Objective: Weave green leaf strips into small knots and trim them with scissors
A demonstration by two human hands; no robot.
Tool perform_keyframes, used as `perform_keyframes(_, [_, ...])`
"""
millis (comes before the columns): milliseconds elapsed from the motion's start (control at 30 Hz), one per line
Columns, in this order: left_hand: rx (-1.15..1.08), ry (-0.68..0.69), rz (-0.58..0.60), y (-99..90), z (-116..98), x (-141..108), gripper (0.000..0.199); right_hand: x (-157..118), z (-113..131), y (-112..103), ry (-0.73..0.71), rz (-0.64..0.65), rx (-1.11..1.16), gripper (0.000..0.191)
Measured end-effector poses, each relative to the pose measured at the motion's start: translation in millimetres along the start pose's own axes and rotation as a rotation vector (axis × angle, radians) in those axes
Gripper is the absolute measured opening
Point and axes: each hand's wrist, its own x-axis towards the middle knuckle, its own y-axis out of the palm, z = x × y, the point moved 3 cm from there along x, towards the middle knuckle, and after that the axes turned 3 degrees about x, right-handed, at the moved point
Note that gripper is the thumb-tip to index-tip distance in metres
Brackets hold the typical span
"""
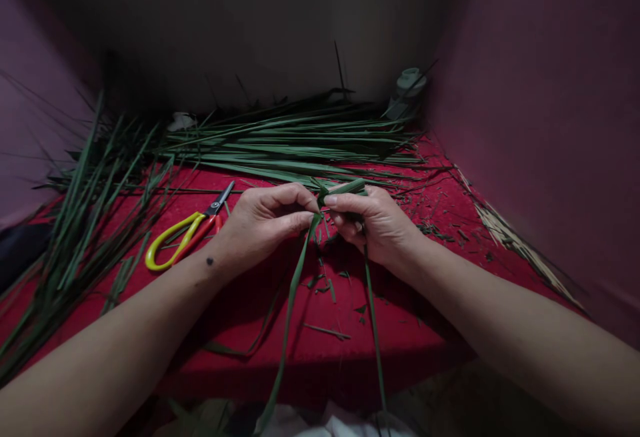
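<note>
Both hands meet above the middle of a red cloth. My left hand pinches a long green leaf strip between thumb and fingertips, and the strip hangs down past the cloth's front edge. Close beside it, my right hand is closed round a small folded piece of green leaf, whose rolled end points up to the right. From under my right hand a second, thinner strip hangs down. Scissors with yellow and red handles lie just left of my left hand, blades pointing up to the right.
Long green leaves lie across the back, and more are heaped at the left. A whitish bottle stands at the back right. Leaf scraps are scattered over the red cloth. Pale thin sticks lie along the right wall.
</note>
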Motion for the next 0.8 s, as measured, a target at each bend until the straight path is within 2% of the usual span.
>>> perform_keyframes(167, [0.151,0.199,-0.198,-2.5,-7.6,-1.4,0.003,0.4,-0.8,-1.4,-0.019,-0.040,-0.076,0.017])
perform_keyframes(300, [0.215,0.241,-0.301,-4.6,-6.1,-1.9,0.004,-1.8,-1.7,1.2,-0.010,-0.018,-0.149,0.016])
perform_keyframes(367, [0.204,0.207,-0.306,-3.9,-3.7,-1.6,0.005,-3.5,-2.0,3.0,-0.003,0.003,-0.179,0.015])
perform_keyframes(533, [0.144,-0.004,-0.307,1.5,1.4,-1.9,0.006,-6.3,-2.5,7.1,-0.018,0.070,-0.221,0.017])
perform_keyframes(700, [0.151,-0.017,-0.330,5.2,-2.3,-2.7,0.004,-5.0,-3.0,6.0,-0.106,-0.002,-0.265,0.016])
perform_keyframes(800, [0.023,-0.098,-0.318,4.6,-1.2,-1.5,0.007,-4.2,-3.0,5.9,-0.107,-0.018,-0.283,0.016])
